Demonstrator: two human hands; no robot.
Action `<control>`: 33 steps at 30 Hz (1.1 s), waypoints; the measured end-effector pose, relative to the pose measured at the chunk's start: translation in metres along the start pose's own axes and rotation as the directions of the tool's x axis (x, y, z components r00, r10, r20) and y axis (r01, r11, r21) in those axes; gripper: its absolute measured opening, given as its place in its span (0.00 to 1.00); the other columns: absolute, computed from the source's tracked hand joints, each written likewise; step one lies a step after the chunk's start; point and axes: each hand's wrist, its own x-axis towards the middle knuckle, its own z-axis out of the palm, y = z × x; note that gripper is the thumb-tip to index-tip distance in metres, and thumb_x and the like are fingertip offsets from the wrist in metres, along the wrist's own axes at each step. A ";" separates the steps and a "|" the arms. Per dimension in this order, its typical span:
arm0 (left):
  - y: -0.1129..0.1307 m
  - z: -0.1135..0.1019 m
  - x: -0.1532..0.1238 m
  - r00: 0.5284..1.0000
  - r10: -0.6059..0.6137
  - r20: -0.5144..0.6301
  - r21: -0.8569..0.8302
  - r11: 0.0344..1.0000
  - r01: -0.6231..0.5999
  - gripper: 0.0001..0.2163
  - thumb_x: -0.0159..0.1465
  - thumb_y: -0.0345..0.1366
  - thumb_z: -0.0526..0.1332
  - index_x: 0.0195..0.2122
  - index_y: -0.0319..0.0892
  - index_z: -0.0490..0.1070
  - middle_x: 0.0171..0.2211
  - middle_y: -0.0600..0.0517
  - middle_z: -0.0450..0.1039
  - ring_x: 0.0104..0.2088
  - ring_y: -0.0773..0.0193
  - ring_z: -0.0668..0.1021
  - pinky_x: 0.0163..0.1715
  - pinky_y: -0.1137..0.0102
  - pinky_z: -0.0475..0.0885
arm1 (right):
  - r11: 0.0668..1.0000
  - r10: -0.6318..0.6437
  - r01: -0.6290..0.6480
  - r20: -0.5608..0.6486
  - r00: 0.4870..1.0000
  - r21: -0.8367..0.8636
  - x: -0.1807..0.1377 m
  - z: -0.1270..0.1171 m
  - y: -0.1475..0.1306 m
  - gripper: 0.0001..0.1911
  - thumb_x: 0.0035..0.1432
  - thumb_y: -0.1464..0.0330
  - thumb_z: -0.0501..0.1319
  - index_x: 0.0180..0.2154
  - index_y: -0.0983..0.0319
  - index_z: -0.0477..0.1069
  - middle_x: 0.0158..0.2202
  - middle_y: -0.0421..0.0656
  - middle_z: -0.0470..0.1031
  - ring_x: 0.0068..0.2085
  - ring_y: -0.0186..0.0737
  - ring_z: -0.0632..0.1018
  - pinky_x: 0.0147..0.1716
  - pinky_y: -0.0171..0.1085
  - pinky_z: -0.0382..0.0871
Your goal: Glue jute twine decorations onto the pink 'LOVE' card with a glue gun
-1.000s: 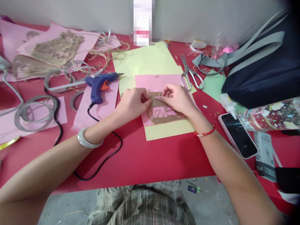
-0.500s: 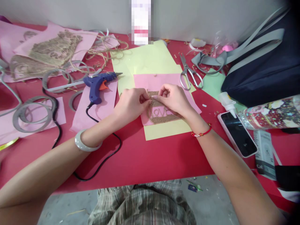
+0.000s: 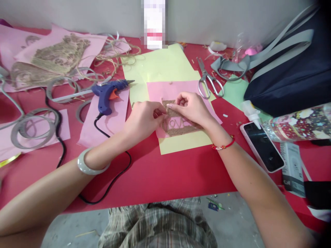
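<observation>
A panel of brown jute twine (image 3: 181, 132) is laid in rows on a pink sheet (image 3: 159, 90), with the letters "LOVE" in twine across a bare pink band. At the panel's left edge, my left hand (image 3: 146, 119) is closed, thumb and fingertips pinching the twine; the exact grip is partly hidden. My right hand (image 3: 192, 106) lies over the panel's upper right. Its fingers are curled and its thumb tip presses on the upper twine rows beside the left fingertips. Yellow paper (image 3: 184, 147) shows beneath the pink sheet.
A blue hot glue gun (image 3: 104, 98) with a black cord lies on pink paper at left, near grey tape rings (image 3: 33, 129). Scissors (image 3: 207, 81) lie behind my right hand. A phone (image 3: 263, 148), patterned bottle (image 3: 302, 124) and dark bag (image 3: 289, 79) stand or lie at right.
My left hand has shifted slightly down and left along the panel's left edge, its forearm dropping a little. My right hand stays almost where it was.
</observation>
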 end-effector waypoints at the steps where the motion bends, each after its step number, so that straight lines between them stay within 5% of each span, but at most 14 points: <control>1: 0.000 0.001 0.001 1.000 -0.001 0.004 -0.002 1.000 0.001 0.06 0.61 0.28 0.67 0.36 0.42 0.83 0.27 0.53 0.81 0.28 0.64 0.79 0.37 0.70 0.73 | 1.000 0.000 0.000 -0.002 1.000 -0.016 0.000 0.001 0.000 0.14 0.56 0.62 0.72 0.29 0.60 0.69 0.26 0.38 0.71 0.29 0.35 0.69 0.31 0.37 0.58; 8: -0.002 0.004 0.001 1.000 -0.021 0.017 -0.118 0.993 0.023 0.03 0.58 0.29 0.69 0.33 0.43 0.77 0.28 0.53 0.82 0.29 0.62 0.82 0.34 0.70 0.74 | 0.999 -0.036 0.036 -0.021 0.999 -0.009 -0.002 -0.005 -0.003 0.14 0.58 0.62 0.71 0.28 0.60 0.69 0.28 0.40 0.73 0.31 0.37 0.70 0.32 0.37 0.60; 16: -0.004 0.010 0.001 0.996 -0.087 -0.007 -0.314 0.946 0.080 0.16 0.55 0.33 0.72 0.39 0.45 0.66 0.27 0.55 0.80 0.29 0.62 0.83 0.28 0.72 0.75 | 0.999 -0.031 0.030 0.046 0.998 0.014 -0.020 -0.006 -0.027 0.15 0.65 0.60 0.67 0.28 0.61 0.76 0.28 0.45 0.79 0.30 0.41 0.76 0.31 0.40 0.64; 33: -0.008 0.000 -0.004 0.979 -0.118 0.167 -0.594 0.780 0.196 0.17 0.58 0.25 0.70 0.38 0.45 0.61 0.36 0.51 0.82 0.39 0.58 0.87 0.40 0.66 0.83 | 0.998 0.044 -0.052 0.190 0.981 0.040 -0.039 -0.013 -0.040 0.19 0.64 0.54 0.68 0.30 0.61 0.79 0.27 0.45 0.78 0.29 0.41 0.76 0.27 0.40 0.64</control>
